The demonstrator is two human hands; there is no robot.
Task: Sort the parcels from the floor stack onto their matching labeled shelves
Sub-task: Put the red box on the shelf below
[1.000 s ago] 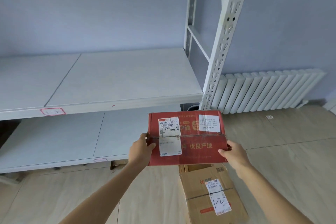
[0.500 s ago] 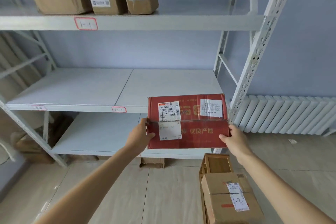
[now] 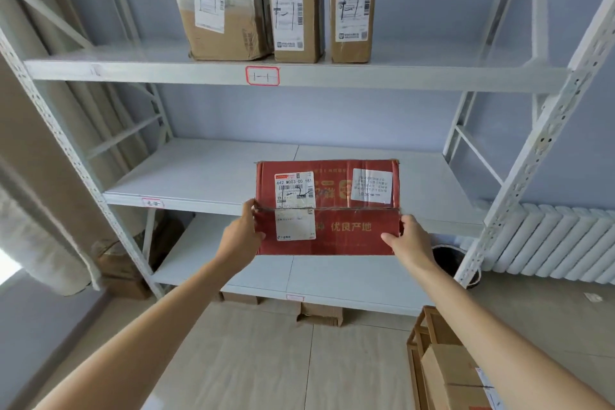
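I hold a flat red parcel (image 3: 346,213) with white shipping labels in front of the middle shelf (image 3: 206,173) of a white metal rack. My left hand (image 3: 244,236) grips its left edge and my right hand (image 3: 407,241) grips its right edge. The top shelf (image 3: 166,71) carries a red-framed tag reading 1-1 (image 3: 262,76) and three upright brown parcels (image 3: 273,0). Another small tag (image 3: 152,202) sits on the middle shelf's front edge. The floor stack of brown parcels (image 3: 449,373) is at the lower right, partly behind my right arm.
A lower shelf (image 3: 206,256) with a small tag (image 3: 294,297) spans below the parcel. Flattened cardboard (image 3: 319,314) lies under the rack. A white radiator (image 3: 559,243) lines the right wall, with a dark bin (image 3: 447,258) beside the rack's post. A curtain (image 3: 40,176) hangs at the left.
My view has tilted upward, bringing the top shelf and its three brown parcels fully into sight. The red parcel stays held in both hands, now level with the middle shelf.
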